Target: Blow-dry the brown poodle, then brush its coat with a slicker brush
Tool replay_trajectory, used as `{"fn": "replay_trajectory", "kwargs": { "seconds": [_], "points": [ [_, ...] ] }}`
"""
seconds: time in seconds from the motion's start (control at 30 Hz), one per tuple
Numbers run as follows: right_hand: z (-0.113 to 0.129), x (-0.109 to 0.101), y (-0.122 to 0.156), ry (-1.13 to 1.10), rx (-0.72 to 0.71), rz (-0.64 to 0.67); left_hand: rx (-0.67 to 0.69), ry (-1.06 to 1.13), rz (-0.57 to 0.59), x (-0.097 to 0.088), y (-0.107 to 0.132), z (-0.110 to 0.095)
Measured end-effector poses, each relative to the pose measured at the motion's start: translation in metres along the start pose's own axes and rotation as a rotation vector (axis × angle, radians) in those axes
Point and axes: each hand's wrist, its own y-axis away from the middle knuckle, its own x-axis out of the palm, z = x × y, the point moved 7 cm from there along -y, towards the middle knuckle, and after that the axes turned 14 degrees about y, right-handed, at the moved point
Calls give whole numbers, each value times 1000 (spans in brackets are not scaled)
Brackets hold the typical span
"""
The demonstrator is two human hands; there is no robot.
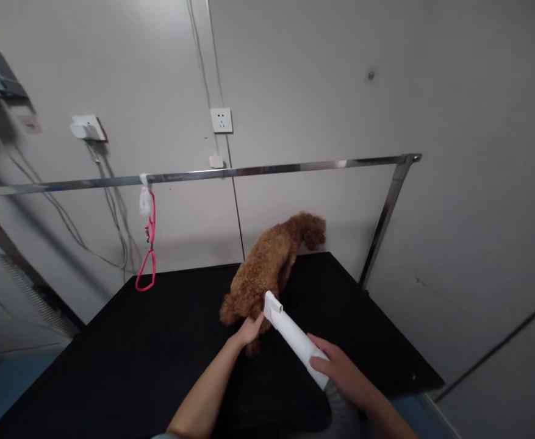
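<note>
A curly brown dog (262,262) stands on the black surface (157,353); the left hand (251,330) touches its hindquarters, and the right hand (335,364) grips a white tubular nozzle (297,340) angled toward them. A red loop (153,263) hangs from a metal bar (271,171).

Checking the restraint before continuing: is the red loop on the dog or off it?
Off: the red loop hangs from the metal bar by a white tie, apart from the brown dog.

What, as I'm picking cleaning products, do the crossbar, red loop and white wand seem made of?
Crossbar: likely polished metal, judging by its mirror-like streaks.
Red loop: probably flexible cord, since it hangs thin and curved; fibre and finish unclear.
White wand: apparently hard plastic, matte to satin, from its rigid, moulded shape and soft shading.
</note>
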Motion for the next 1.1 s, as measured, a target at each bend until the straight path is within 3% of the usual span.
{"fn": "replay_trajectory", "kwargs": {
  "seconds": [0.1, 0.2, 0.37, 0.57, 0.7, 0.77, 0.93, 1.1],
  "points": [
    [-10, 15, 0, -389, 151, 156, 140, -66, 83, 1, 3, -4],
    [-15, 30, -1, -703, 263, 151, 160, -74, 129, 6, 2, -6],
    [-8, 45, -2, -938, 304, 142, 179, -8, 122, 12, -5, -9],
    [-12, 62, 6, -994, 429, 176, 174, -36, 147, 22, -12, -3],
    [3, 51, 1, -1102, 262, 25, 117, 1, 112, 38, -13, 3],
    [3, 52, 4, -1115, 260, 7, 151, 8, 97, 44, -13, 0],
    [-26, 72, 28, -1049, 470, 94, 250, 42, 158, 58, -19, -18],
    [-44, 58, 38, -1090, 365, -6, 160, 59, 139, 70, -29, -15]
  ]
}}
